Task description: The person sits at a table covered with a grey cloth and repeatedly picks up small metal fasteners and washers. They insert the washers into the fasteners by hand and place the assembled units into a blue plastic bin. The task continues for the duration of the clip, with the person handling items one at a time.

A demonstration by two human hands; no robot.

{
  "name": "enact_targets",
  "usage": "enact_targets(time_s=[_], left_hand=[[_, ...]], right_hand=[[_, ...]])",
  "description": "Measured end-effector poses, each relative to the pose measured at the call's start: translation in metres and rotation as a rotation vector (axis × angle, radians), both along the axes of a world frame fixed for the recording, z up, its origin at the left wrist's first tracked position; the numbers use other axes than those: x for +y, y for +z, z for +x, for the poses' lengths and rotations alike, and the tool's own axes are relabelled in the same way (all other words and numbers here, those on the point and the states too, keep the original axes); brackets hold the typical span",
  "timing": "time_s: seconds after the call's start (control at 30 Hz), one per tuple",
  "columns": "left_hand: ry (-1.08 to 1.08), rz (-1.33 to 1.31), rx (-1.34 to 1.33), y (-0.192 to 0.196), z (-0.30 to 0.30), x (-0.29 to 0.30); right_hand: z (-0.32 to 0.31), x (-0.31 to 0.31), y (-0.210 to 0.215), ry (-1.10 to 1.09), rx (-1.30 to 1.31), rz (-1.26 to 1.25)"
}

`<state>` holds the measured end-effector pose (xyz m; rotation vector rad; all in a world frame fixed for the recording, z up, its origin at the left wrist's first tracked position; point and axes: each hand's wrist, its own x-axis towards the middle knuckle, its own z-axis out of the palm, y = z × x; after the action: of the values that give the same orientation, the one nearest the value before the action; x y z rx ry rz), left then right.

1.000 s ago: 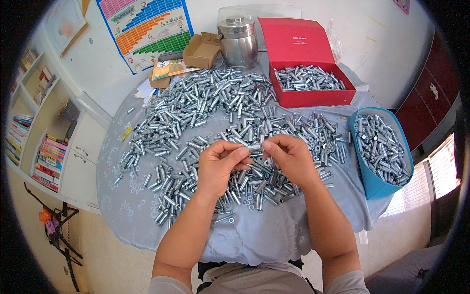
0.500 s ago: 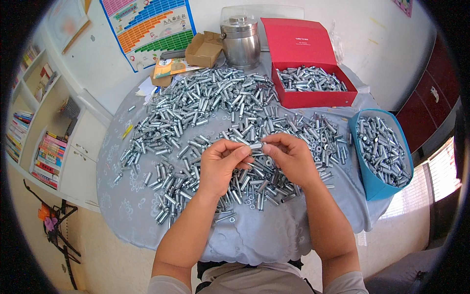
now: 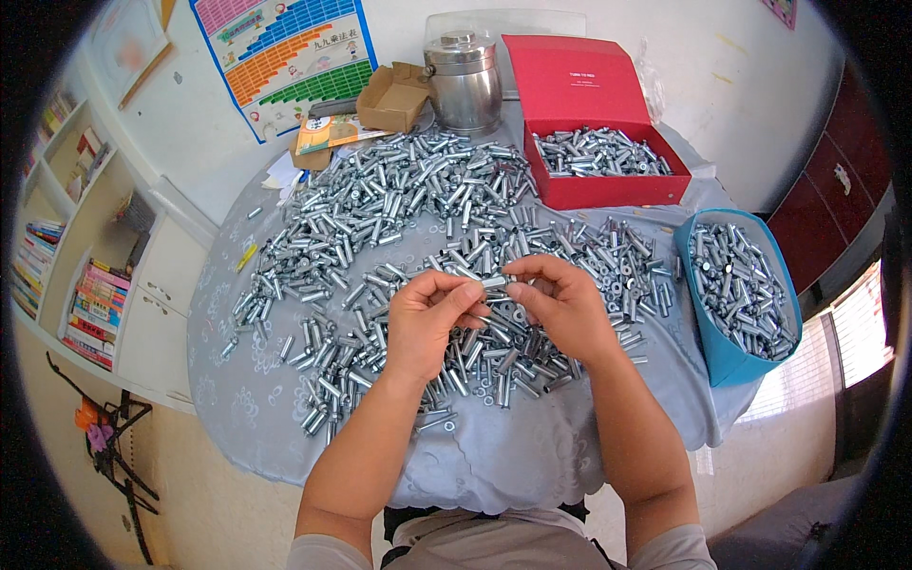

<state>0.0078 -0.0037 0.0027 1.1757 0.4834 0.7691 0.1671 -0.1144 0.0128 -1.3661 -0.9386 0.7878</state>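
Observation:
Between my two hands is a short, shiny metal bolt sleeve [image 3: 495, 282], held level above the table. My left hand [image 3: 425, 318] pinches its left end between thumb and fingers. At the other end, the thumb and forefinger of my right hand [image 3: 568, 306] close on it; whether a smaller part sits in that pinch cannot be made out. Below and around both hands lie loose sleeves, bolts, washers and nuts [image 3: 508, 361]. Farther back spreads a large heap of similar metal bolts [image 3: 418, 180].
A red lidded box [image 3: 608, 194] of bolts stands at the back right, a blue fabric bin [image 3: 750, 373] of them at the right edge. Behind the heap are a steel pot [image 3: 465, 90] and a small cardboard box [image 3: 391, 100]. A grey cloth [image 3: 256, 418] covers the round table.
Both hands stay nearly in place around the sleeve. The right fingers shift slightly at its right end, and the whole view moves a little.

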Motion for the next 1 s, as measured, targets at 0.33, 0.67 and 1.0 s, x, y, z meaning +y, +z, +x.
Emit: enact_targets(time_s=[0.33, 0.67, 1.0], left_hand=[[0.019, -0.063, 0.033, 0.006, 0.002, -0.002], [0.021, -0.12, 0.121, 0.012, 0.002, -0.002], [0.011, -0.048, 0.096, 0.003, 0.007, -0.001]], right_hand=[[-0.007, -0.002, 0.004, -0.117, -0.443, 0.233], [-0.008, 0.003, 0.001, -0.216, -0.709, 0.421], [-0.01, 0.003, 0.002, -0.17, -0.658, 0.252]])
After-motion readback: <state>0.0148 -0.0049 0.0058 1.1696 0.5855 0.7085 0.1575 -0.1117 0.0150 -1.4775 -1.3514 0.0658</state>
